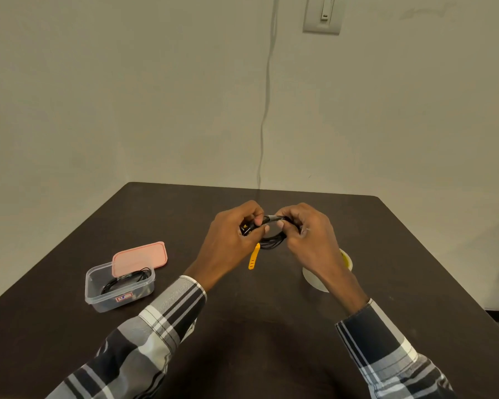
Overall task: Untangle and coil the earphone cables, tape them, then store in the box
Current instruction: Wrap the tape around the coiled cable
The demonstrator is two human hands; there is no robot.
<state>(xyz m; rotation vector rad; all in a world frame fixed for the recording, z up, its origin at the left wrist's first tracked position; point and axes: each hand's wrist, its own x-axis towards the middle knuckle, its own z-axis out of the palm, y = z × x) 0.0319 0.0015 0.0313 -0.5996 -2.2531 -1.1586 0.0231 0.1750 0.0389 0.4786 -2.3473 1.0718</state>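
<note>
Two hands: left hand (236,236) and right hand (306,234) are up over the dark, smooth worktop (271,312).
Left grip: fingers curl tight round one end of the thin black earphone coil (271,236).
Right grip: fingers pinch the other end, by a shiny tape band (272,218).
Yellow strap (253,258): flat, rubbery, hangs under the coil.
Box (118,289): clear plastic, rounded corners, another black cable (127,279) inside.
Lid (140,258): pink, leans on the box rim.
Tape roll (329,269): round, pale, behind the right wrist.
</note>
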